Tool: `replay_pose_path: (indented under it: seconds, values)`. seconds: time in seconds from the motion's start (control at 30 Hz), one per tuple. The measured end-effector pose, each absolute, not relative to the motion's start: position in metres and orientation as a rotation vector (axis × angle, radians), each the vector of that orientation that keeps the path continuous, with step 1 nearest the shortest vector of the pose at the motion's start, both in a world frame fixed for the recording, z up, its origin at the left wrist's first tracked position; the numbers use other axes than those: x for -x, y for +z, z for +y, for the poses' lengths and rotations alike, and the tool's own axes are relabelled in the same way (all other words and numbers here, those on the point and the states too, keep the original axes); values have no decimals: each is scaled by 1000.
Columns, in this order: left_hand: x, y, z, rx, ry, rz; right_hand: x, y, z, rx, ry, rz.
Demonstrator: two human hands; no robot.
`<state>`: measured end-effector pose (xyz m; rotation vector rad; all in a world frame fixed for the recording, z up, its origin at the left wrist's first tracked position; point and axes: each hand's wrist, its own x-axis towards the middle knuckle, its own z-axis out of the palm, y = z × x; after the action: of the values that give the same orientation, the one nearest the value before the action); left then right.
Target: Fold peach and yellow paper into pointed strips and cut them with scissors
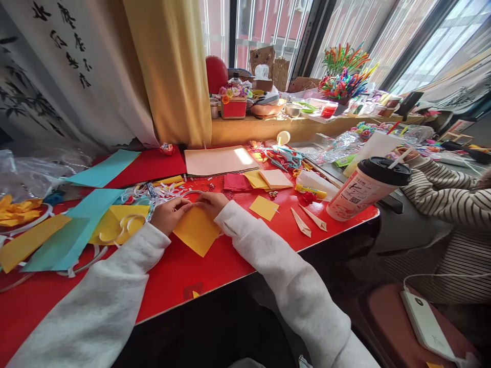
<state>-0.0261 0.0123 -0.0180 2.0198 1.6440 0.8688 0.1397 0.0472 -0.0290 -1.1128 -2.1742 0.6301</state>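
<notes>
A yellow paper square (197,232) lies on the red table (172,286) with one corner towards me. My left hand (169,213) is closed at its upper left edge, fingertips pressed on the paper. My right hand (213,204) is closed at the top corner, its fingers bent over the paper's edge. The two hands nearly meet there. Just right of them lies a smaller yellow square (264,208), and beyond it two folded pale paper cones (301,223). Pink, yellow and cream squares (274,179) sit in stacks behind.
A lidded paper cup (355,191) stands at the table's right edge, near a glue stick (310,191). Blue sheets (82,230) and paper scraps cover the left. A person in a striped sleeve (441,197) sits at the right. A power bank (427,324) lies on a stool.
</notes>
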Motion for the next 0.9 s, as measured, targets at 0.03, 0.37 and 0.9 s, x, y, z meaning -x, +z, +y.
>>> replay_pose_path:
  seconds: [0.03, 0.37, 0.9]
  values:
    - [27, -18, 12, -2014, 859, 1651, -140, -30, 47, 1105, 638, -2174]
    - [21, -20, 10, -2072, 715, 1600, -141, -27, 43, 1150, 657, -2101]
    - [19, -19, 8, -2051, 838, 1626, -143, -19, 43, 1231, 704, -2068]
